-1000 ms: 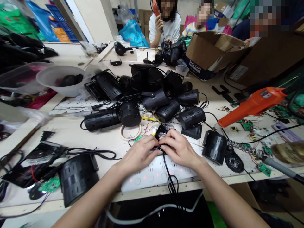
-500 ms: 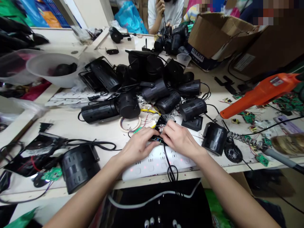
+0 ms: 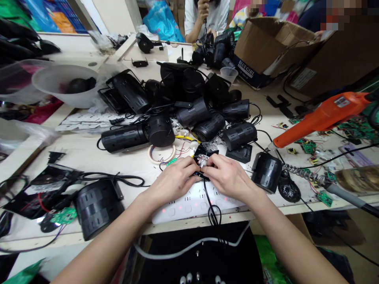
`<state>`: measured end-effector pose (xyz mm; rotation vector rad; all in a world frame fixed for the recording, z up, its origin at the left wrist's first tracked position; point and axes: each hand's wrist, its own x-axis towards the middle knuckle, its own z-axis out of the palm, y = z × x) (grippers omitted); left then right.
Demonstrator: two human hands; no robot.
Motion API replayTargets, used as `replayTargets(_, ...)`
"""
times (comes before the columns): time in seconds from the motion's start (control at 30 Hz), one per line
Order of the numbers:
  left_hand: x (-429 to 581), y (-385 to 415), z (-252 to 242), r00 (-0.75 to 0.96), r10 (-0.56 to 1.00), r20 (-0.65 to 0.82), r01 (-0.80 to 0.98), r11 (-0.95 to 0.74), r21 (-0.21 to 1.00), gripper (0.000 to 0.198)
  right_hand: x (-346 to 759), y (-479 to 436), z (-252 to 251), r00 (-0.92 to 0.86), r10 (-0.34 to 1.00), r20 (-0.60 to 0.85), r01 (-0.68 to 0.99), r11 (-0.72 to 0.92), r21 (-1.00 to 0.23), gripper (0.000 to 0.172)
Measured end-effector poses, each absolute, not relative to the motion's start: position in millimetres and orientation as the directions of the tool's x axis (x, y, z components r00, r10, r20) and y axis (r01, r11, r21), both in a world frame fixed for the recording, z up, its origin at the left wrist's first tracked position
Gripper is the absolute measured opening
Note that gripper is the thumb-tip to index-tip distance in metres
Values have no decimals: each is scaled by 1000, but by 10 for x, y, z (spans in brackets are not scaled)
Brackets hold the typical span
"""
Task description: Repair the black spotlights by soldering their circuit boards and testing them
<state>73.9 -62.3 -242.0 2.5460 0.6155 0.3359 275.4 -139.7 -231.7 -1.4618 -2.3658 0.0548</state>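
Black housing [image 3: 199, 151], just one, is pinched by two nearly closed hands [image 3: 174, 177] [image 3: 226, 176] near one white power strip [image 3: 189, 206]

Casing [image 3: 199, 151]: matt, partly shiny and metallic-looking.
Lamps [image 3: 239, 134]: matt, plastic-looking, smooth between slots.
Power strip [image 3: 189, 205]: smooth plastic, slight sheen.
Power tool [image 3: 322, 118]: smooth hard plastic, softly glossy.
Spring [image 3: 303, 171]: bright metal.
Bowl [image 3: 51, 90]: smooth, cloudy plastic.
Bag [image 3: 162, 23]: thin crinkled plastic, shiny.
Box [image 3: 260, 47]: matt cardboard.
Worktop [image 3: 130, 165]: smooth board, wooden front edge.
Shirt [image 3: 219, 17]: matt cloth.
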Motion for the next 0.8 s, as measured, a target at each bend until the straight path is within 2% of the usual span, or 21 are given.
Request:
replayTargets(0.07, 738, -624, -2419, 871, 474, 127, 346, -777, 526, 20, 2754, -1462, -2350, -395, 873, 286, 875, 452, -171, 25)
replayTargets(0.13, 730, -626, -2438, 867, 478, 142, 333, -767, 548, 19, 2755, -1517, -2386, -369, 888, 275, 889, 424, -176, 28)
replayTargets(0.2, 721, -632, -2469, 855, 494, 158, 332, -755, 566, 17, 2756, -1556, -2419, -331, 906, 265, 885, 395, -247, 31)
replayTargets(0.33, 714, -649, -2526, 835, 513, 197, 329, -754, 569, 15, 2741, -1588, -2472, -196, 913, 358, 823, 352, -447, 33)
replayTargets(0.47, 721, -652, -2544, 837, 506, 207, 332, -772, 543, 15, 2705, -1588, -2488, -193, 927, 321, 841, 325, -432, 31)
replayTargets(0.53, 725, -649, -2539, 843, 499, 200, 342, -785, 516, 16, 2711, -1579, -2457, -186, 931, 314, 822, 322, -470, 28)
replayTargets(0.63, 720, -652, -2519, 850, 495, 177, 365, -798, 479, 17, 2813, -1536, -2347, -56, 899, 435, 795, 303, -525, 24)
replayTargets(0.73, 697, -667, -2494, 854, 494, 164, 368, -796, 480, 19, 3032, -1432, -2229, 243, 797, 553, 868, 76, -491, 27)
replayTargets(0.8, 672, -680, -2480, 851, 498, 165, 366, -789, 493, 22, 3189, -1332, -2196, 366, 752, 548, 894, -120, -432, 49)
